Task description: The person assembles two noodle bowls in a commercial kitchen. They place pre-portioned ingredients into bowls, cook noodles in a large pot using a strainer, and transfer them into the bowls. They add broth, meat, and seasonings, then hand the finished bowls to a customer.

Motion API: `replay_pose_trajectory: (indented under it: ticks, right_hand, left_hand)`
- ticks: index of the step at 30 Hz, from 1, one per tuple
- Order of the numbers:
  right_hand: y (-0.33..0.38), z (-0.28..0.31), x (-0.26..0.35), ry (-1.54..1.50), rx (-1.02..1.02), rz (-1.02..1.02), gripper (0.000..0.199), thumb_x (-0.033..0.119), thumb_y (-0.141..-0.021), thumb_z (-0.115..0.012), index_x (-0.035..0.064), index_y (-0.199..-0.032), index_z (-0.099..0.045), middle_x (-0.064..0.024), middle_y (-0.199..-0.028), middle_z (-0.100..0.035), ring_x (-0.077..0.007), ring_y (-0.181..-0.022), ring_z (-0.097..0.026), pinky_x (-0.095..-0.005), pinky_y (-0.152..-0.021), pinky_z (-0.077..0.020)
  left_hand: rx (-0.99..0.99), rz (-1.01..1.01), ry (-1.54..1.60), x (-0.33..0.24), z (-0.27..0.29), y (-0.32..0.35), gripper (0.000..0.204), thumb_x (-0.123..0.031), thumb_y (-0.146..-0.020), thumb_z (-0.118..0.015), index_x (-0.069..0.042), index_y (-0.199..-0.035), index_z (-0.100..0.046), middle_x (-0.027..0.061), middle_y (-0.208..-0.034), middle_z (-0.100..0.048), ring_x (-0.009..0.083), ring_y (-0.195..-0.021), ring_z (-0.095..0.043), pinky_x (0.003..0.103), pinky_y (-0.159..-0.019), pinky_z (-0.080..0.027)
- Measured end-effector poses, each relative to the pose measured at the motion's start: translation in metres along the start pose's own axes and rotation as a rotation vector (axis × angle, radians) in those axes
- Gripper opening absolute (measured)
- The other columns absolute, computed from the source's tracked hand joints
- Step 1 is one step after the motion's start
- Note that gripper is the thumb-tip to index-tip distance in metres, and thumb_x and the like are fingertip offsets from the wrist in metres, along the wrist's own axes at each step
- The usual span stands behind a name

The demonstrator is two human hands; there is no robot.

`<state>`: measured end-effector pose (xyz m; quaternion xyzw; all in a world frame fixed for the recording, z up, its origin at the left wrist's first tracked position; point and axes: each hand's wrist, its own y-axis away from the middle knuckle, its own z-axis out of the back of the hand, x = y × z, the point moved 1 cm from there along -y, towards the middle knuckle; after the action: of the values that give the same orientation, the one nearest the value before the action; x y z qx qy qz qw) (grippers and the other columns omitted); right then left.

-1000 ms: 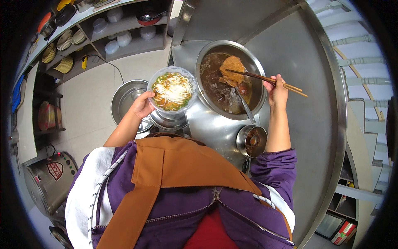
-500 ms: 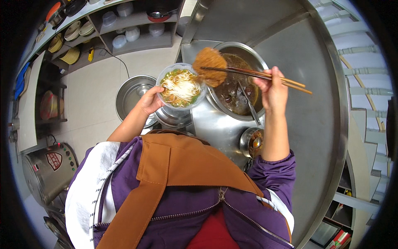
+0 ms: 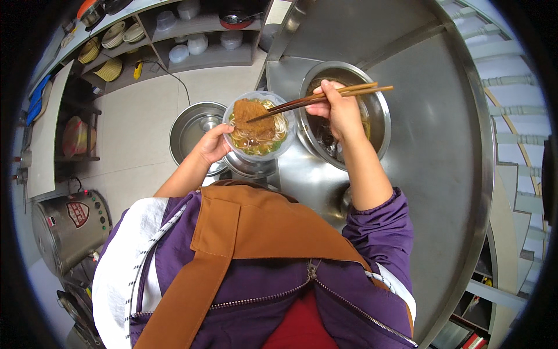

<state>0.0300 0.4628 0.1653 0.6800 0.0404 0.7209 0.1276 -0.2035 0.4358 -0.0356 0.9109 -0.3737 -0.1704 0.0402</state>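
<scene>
My left hand (image 3: 214,145) grips the left rim of a clear plastic bowl (image 3: 260,156) with noodles (image 3: 281,126), broth and chopped greens in it. A flat brown fried cutlet (image 3: 251,115) lies over the noodles, on the bowl's left side. My right hand (image 3: 339,109) is closed round a pair of long wooden chopsticks (image 3: 302,102), dark at the tips and lighter at the back. Their tips touch the cutlet. Behind my right hand and forearm sits a large steel pot (image 3: 382,110) of dark broth, partly hidden.
Left of the bowl stands a round steel pot (image 3: 175,142), with a steel lid (image 3: 254,168) under the bowl. A steel counter (image 3: 433,116) spreads to the right. Shelves (image 3: 206,60) with plates and plastic bowls line the far left. A steel cylindrical appliance (image 3: 70,230) stands at lower left.
My right hand has moved left with the chopsticks, bringing the cutlet from above the broth pot's edge onto the noodles. My left hand still holds the bowl in about the same place.
</scene>
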Motion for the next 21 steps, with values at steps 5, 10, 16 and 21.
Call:
replay_pose_trajectory:
  ticks: [5,10,16,21]
  right_hand:
    - [0.003,-0.003,0.027,0.219,0.055,0.138,0.026,0.022,-0.089,-0.050,-0.0012,-0.079,-0.054,-0.0090,-0.073,-0.057,-0.0145,-0.053,-0.059,-0.0226,-0.050,-0.0522]
    - [0.005,0.006,0.026,0.231,-0.023,0.082,0.026,0.021,-0.089,-0.050,-0.0020,-0.079,-0.054,-0.0100,-0.073,-0.057,-0.0159,-0.052,-0.059,-0.0234,-0.049,-0.0526]
    - [0.011,0.012,0.036,0.231,-0.053,0.118,0.025,0.021,-0.089,-0.050,-0.0009,-0.078,-0.055,-0.0072,-0.068,-0.056,-0.0153,-0.052,-0.059,-0.0224,-0.049,-0.0498]
    - [0.053,0.006,0.047,0.468,0.016,0.474,0.021,0.017,-0.086,-0.052,0.0003,-0.074,-0.056,-0.0036,-0.064,-0.054,-0.0124,-0.056,-0.056,-0.0241,-0.052,-0.0434]
  left_hand:
    - [0.035,0.001,0.015,0.000,-0.006,0.007,0.043,-0.012,-0.079,-0.053,0.005,-0.118,-0.044,0.0151,-0.114,-0.055,0.0249,-0.102,-0.056,0.039,-0.091,-0.044]
    - [0.017,-0.008,0.019,0.000,-0.010,0.010,0.043,-0.010,-0.078,-0.053,0.004,-0.118,-0.044,0.0146,-0.113,-0.055,0.0246,-0.101,-0.056,0.039,-0.090,-0.044]
    - [-0.005,-0.020,0.013,0.004,-0.015,0.007,0.043,-0.011,-0.078,-0.053,0.004,-0.118,-0.044,0.0149,-0.112,-0.055,0.0253,-0.100,-0.056,0.040,-0.090,-0.044]
    - [0.002,-0.035,0.016,0.003,-0.019,0.008,0.044,-0.012,-0.078,-0.053,0.004,-0.118,-0.043,0.0150,-0.113,-0.055,0.0259,-0.101,-0.056,0.041,-0.091,-0.044]
